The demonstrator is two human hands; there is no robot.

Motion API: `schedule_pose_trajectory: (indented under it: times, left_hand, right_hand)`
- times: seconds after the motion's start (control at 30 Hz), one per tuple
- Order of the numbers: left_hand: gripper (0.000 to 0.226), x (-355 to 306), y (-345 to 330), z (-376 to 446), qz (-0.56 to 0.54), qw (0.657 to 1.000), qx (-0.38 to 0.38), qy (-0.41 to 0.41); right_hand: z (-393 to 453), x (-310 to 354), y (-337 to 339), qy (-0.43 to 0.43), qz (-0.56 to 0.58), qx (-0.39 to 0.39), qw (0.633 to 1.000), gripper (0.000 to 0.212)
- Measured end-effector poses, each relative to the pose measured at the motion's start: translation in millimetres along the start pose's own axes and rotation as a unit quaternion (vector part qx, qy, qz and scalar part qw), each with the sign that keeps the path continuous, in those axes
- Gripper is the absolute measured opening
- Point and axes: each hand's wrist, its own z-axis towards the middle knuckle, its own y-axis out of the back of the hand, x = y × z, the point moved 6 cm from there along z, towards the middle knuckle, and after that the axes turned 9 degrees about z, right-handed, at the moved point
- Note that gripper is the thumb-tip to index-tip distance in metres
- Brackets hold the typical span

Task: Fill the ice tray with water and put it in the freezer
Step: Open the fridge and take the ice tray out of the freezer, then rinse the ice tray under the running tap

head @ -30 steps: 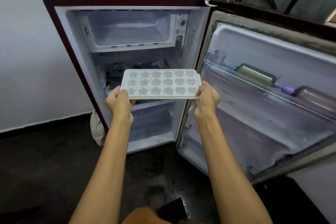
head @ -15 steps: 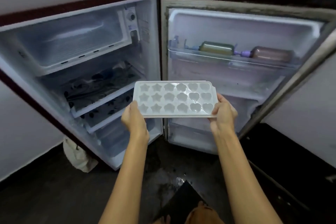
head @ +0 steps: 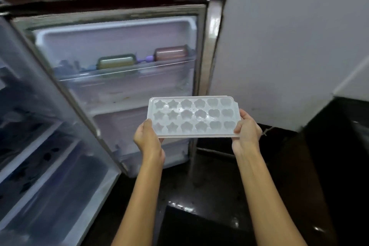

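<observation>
A white ice tray (head: 192, 118) with star, flower and heart moulds is held level in front of the open fridge door (head: 123, 90). My left hand (head: 147, 138) grips its left short edge, thumb on top. My right hand (head: 246, 132) grips its right short edge. The moulds look dry, with a few glints. The fridge's interior shelves (head: 34, 162) show at the left edge; the freezer compartment is out of view.
The door shelf (head: 127, 72) carries a green bottle (head: 116, 62) and a pink bottle (head: 170, 53) lying on their sides. A grey wall (head: 289, 46) rises on the right above a dark counter (head: 339, 126). The floor (head: 209, 185) is dark and glossy.
The view has swung right, from the fridge's interior to the open door and the wall. The tray, still held by both hands, has moved right, away from the freezer compartment.
</observation>
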Motion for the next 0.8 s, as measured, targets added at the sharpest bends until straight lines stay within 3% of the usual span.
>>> schedule_pose_trajectory:
  times: [0.43, 0.8]
  left_hand:
    - [0.014, 85.1, -203.2, -117.1, 0.034, 0.977, 0.208, 0.043]
    - [0.023, 170.7, -313.6, -246.6, 0.125, 0.902, 0.397, 0.115]
  right_hand:
    - [73.2, 157.9, 163.0, 0.099, 0.102, -0.129, 0.981, 0.064]
    - [59.9, 244.0, 320.8, 0.175, 0.193, -0.267, 0.928, 0.066]
